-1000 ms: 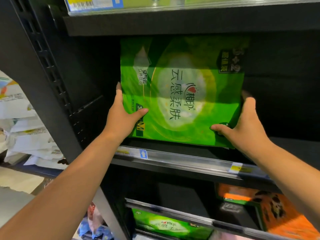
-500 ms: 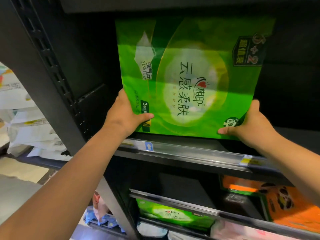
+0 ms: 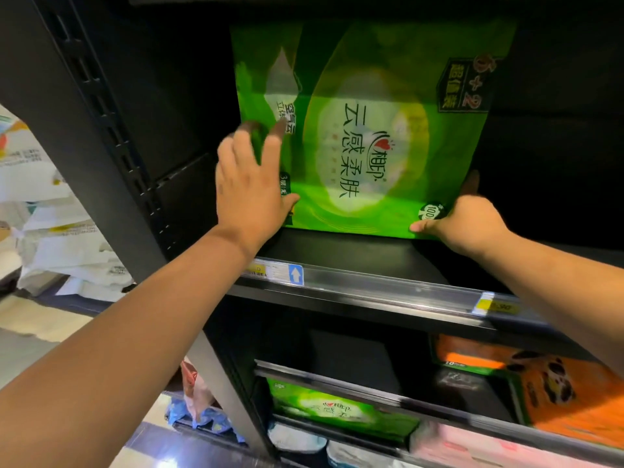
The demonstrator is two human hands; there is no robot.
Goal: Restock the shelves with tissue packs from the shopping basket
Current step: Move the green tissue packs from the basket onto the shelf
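The green tissue pack (image 3: pixel 371 130) is big, flat and shiny. It is bright green with a soft white cloud shape in the middle. It stands on its bottom edge on the black shelf (image 3: pixel 337 253), set back from the front rail (image 3: pixel 388 287), at your 12 o'clock. Its wide front faces you. It looks about as tall as it is wide, so you cannot tell which side is the long one. The print is turned sideways: the tops of the letters point to 3 o'clock, and the lines run from 12 down to 6.

The big dark words read 云感柔肤. Beside them is the brand 心相印 with a small red heart. A dark patch at the pack's 1 o'clock corner says 5+2 and 超值装. A round dark dot at its 5 o'clock corner says 100%.

Your left hand (image 3: pixel 250 184) lies flat on the pack's front at its 8 o'clock side. Its fingers are spread and straight and hold nothing, and it looks blurry. Your right hand (image 3: pixel 462 221) grips the 5 o'clock corner, with the thumb on the front.

The rail carries a blue arrow sticker (image 3: pixel 295 274) and a yellow price tag (image 3: pixel 494 305). Lower down, a second green pack (image 3: pixel 337 407) sits at 6 o'clock and an orange pack (image 3: pixel 567 407) at 4 o'clock. White bags (image 3: pixel 67 251) lie at 9 o'clock.
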